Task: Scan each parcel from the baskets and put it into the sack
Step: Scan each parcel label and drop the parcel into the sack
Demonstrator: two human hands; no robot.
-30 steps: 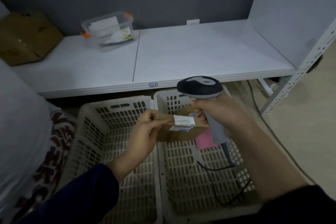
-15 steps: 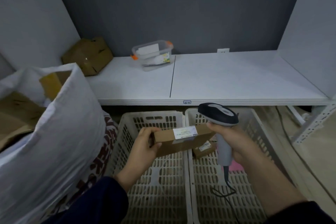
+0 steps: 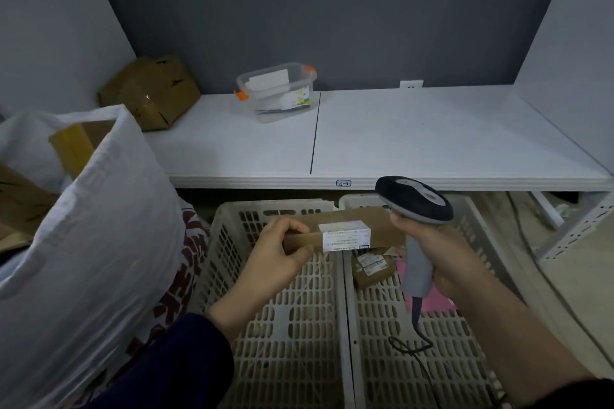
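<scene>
Sack (image 3: 109,226): is standing at the left, well apart from the long parcel, with cardboard boxes (image 3: 71,146) showing in its mouth. Its near wall is rising high, so a low toss would likely be hitting cloth and falling outside.
Shelf (image 3: 432,136): is jutting over the baskets' far ends and could be catching a parcel lifted steeply. A brown carton (image 3: 149,93) and a clear tub (image 3: 275,93) are sitting at its back.
Left basket (image 3: 292,342): is lying under the left hand; a dropped parcel would be landing here.
Right basket (image 3: 372,368): is holding a small parcel (image 3: 370,267) and a pink parcel (image 3: 435,300).
Right hand (image 3: 442,252): is wrapping round the scanner's handle.
Left hand (image 3: 275,259): is gripping only the long parcel's left end, so the box could be pivoting loose.
Long parcel (image 3: 382,229): is hanging level above the baskets' meeting rims, label facing up.
Scanner (image 3: 415,199): is hovering over the parcel's right end, beside the label; a read might be failing.
Cable (image 3: 412,345): is looping on the right basket's floor, where it could be snagging parcels.
</scene>
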